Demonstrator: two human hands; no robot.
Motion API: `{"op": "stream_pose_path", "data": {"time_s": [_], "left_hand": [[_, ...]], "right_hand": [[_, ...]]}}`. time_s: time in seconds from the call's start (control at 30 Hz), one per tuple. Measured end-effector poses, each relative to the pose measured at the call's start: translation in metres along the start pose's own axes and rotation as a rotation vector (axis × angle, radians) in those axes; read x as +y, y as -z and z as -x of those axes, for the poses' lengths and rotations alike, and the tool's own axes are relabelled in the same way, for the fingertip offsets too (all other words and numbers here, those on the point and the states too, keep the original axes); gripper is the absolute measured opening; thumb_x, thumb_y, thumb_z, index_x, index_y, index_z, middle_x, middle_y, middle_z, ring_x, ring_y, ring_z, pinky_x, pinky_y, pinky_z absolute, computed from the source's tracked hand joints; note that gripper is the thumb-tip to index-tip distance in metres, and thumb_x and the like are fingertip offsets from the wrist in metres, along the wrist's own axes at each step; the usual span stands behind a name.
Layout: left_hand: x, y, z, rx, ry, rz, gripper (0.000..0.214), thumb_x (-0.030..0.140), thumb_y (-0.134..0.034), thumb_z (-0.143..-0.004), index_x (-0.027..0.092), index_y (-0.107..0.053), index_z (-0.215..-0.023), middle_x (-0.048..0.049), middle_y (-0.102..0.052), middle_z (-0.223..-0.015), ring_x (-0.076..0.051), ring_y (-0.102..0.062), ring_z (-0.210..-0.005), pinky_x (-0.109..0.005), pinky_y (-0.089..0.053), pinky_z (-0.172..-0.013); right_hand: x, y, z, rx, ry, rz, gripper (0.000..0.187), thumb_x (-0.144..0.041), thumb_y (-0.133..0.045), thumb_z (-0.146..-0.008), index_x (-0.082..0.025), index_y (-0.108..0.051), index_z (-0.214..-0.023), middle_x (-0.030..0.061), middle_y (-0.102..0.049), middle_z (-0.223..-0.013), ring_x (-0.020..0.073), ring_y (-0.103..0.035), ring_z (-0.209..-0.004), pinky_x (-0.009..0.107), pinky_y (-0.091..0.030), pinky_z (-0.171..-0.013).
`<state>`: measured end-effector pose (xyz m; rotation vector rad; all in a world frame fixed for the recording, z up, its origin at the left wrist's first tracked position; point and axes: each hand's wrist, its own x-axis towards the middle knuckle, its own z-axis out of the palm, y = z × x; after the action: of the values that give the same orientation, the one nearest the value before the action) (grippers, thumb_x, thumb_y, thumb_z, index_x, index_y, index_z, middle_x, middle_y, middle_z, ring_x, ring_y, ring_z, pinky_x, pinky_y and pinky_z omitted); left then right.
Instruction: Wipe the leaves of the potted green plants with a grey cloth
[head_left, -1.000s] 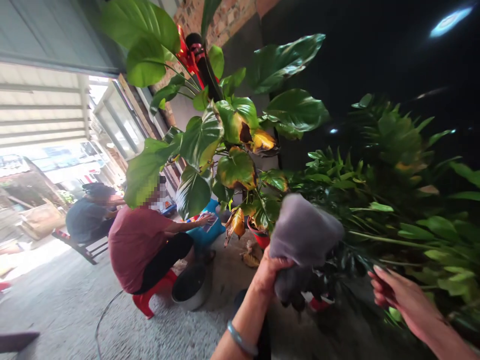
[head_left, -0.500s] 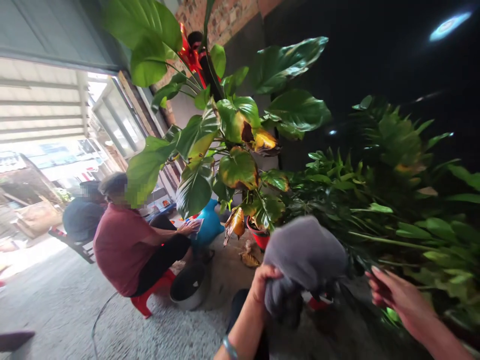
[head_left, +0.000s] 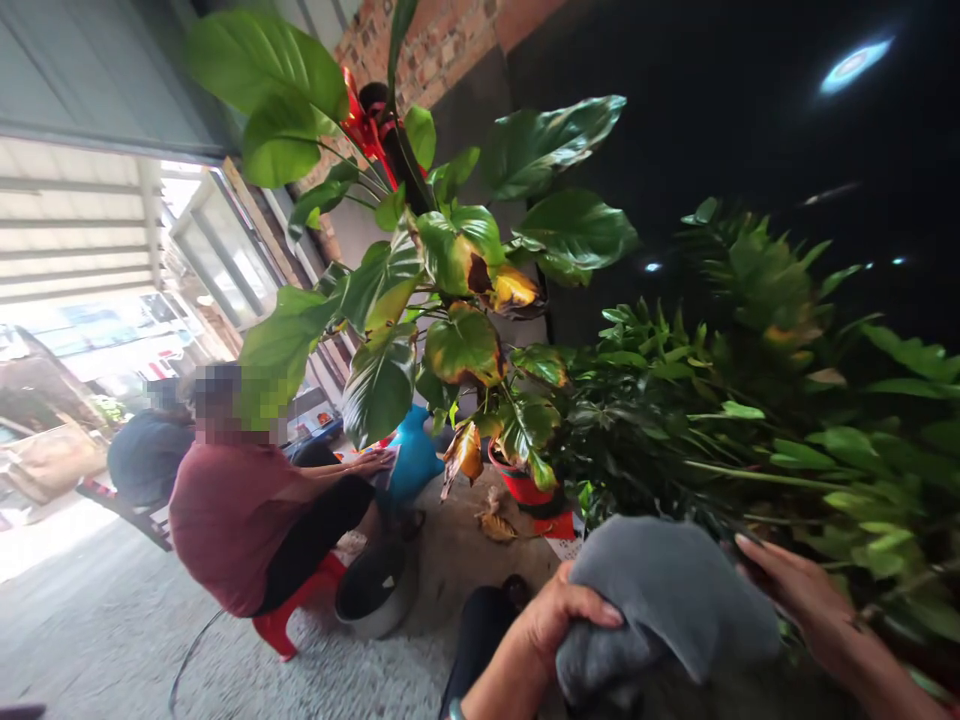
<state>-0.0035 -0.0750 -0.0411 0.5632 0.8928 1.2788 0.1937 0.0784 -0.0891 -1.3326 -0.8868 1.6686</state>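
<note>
My left hand (head_left: 551,635) grips the near edge of a bunched grey cloth (head_left: 667,590), its thumb pressed on top. The cloth spreads to the right across the bottom of the view. Just beyond the cloth's right side, my right hand (head_left: 802,590) has its thumb and fingers drawn together by the dark leaves. Whatever is between those fingers is too dark to make out. Close to both hands grows a mass of green leafy plants (head_left: 832,460). A large-leaved potted plant (head_left: 461,340) with some yellow and brown leaves stands ahead, in a red pot (head_left: 525,485).
On the left, a person in a dark red shirt (head_left: 225,520) sits on a red stool (head_left: 292,610), beside a dark tub (head_left: 375,595) and a blue object (head_left: 411,460). Another person (head_left: 150,450) sits farther back. A dry leaf (head_left: 496,527) lies on the concrete floor.
My left hand and the grey cloth have moved down and right, and the cloth now lies flatter and wider. My right hand has come closer to the cloth. The view has shifted slightly.
</note>
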Motion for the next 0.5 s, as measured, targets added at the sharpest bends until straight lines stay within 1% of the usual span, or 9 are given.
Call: {"op": "stream_pose_path", "data": {"time_s": [0.07,0.13,0.17,0.23,0.3,0.33,0.4,0.47,0.5], "left_hand": [[0.017,-0.009,-0.009,-0.025,-0.072,-0.025,0.047,0.015,-0.069,-0.044,0.009,-0.072,-0.09,-0.0101,-0.071,-0.078,-0.026,-0.066,-0.077,-0.038,-0.048,-0.081],[0.018,-0.013,-0.022,0.03,-0.108,-0.028,0.047,0.018,-0.071,-0.044,0.01,-0.072,-0.09,-0.0092,-0.069,-0.076,-0.026,-0.065,-0.077,-0.038,-0.048,-0.081],[0.012,-0.012,-0.029,0.087,-0.102,-0.027,0.045,0.02,-0.072,-0.043,0.01,-0.073,-0.087,-0.0089,-0.069,-0.073,-0.025,-0.065,-0.075,-0.038,-0.048,-0.079],[-0.011,-0.007,-0.036,0.23,-0.041,-0.058,0.042,0.02,-0.073,-0.039,0.01,-0.073,-0.08,-0.0079,-0.067,-0.068,-0.024,-0.062,-0.067,-0.037,-0.047,-0.073],[-0.038,0.002,-0.032,0.35,0.055,-0.16,0.036,0.017,-0.073,-0.035,0.012,-0.072,-0.07,-0.0064,-0.066,-0.065,-0.021,-0.059,-0.06,-0.036,-0.046,-0.068],[-0.05,0.006,-0.027,0.366,0.104,-0.209,0.032,0.016,-0.072,-0.035,0.014,-0.072,-0.067,-0.0057,-0.067,-0.066,-0.02,-0.058,-0.06,-0.036,-0.046,-0.067],[-0.066,0.016,-0.013,0.311,0.18,-0.245,0.027,0.015,-0.07,-0.039,0.017,-0.073,-0.065,-0.0052,-0.069,-0.068,-0.023,-0.061,-0.065,-0.038,-0.047,-0.071],[-0.074,0.026,0.0,0.246,0.195,-0.187,0.023,0.017,-0.068,-0.044,0.018,-0.074,-0.066,-0.0065,-0.07,-0.071,-0.027,-0.065,-0.073,-0.04,-0.048,-0.076],[-0.075,0.031,0.004,0.24,0.181,-0.142,0.023,0.017,-0.067,-0.046,0.018,-0.075,-0.067,-0.0077,-0.07,-0.071,-0.029,-0.066,-0.076,-0.041,-0.048,-0.078]], "right_hand": [[0.003,0.002,-0.002,-0.049,0.008,-0.001,0.02,-0.031,-0.077,-0.046,-0.022,-0.06,-0.051,0.0006,-0.057,-0.044,0.0146,-0.052,-0.04,0.025,-0.044,-0.039],[0.004,0.003,-0.003,-0.07,0.013,0.002,0.022,-0.032,-0.078,-0.047,-0.022,-0.058,-0.05,0.0009,-0.057,-0.045,0.0142,-0.052,-0.04,0.026,-0.044,-0.039],[0.003,0.003,-0.003,-0.075,0.007,0.003,0.022,-0.033,-0.077,-0.048,-0.022,-0.058,-0.05,0.0014,-0.058,-0.046,0.0139,-0.051,-0.039,0.026,-0.045,-0.039],[-0.001,0.003,-0.001,-0.065,-0.015,0.0,0.021,-0.036,-0.075,-0.05,-0.022,-0.06,-0.054,0.0021,-0.06,-0.048,0.014,-0.052,-0.039,0.027,-0.046,-0.039],[-0.006,0.004,0.001,-0.041,-0.036,-0.003,0.02,-0.036,-0.072,-0.051,-0.021,-0.064,-0.061,0.0019,-0.061,-0.049,0.0142,-0.053,-0.039,0.027,-0.046,-0.04],[-0.008,0.004,0.002,-0.03,-0.048,0.011,0.02,-0.036,-0.071,-0.052,-0.02,-0.065,-0.064,0.0019,-0.061,-0.049,0.0141,-0.053,-0.039,0.026,-0.046,-0.039],[-0.007,0.004,0.005,-0.018,-0.087,0.117,0.022,-0.039,-0.068,-0.055,-0.019,-0.067,-0.066,0.0023,-0.06,-0.048,0.0133,-0.052,-0.038,0.024,-0.041,-0.036],[-0.001,0.004,0.009,-0.056,-0.12,0.311,0.026,-0.043,-0.068,-0.056,-0.018,-0.066,-0.06,0.0025,-0.057,-0.044,0.0115,-0.048,-0.034,0.021,-0.034,-0.032],[0.004,0.003,0.012,-0.094,-0.108,0.398,0.029,-0.046,-0.069,-0.055,-0.018,-0.064,-0.058,0.0025,-0.056,-0.043,0.0105,-0.046,-0.033,0.02,-0.03,-0.032]]}}
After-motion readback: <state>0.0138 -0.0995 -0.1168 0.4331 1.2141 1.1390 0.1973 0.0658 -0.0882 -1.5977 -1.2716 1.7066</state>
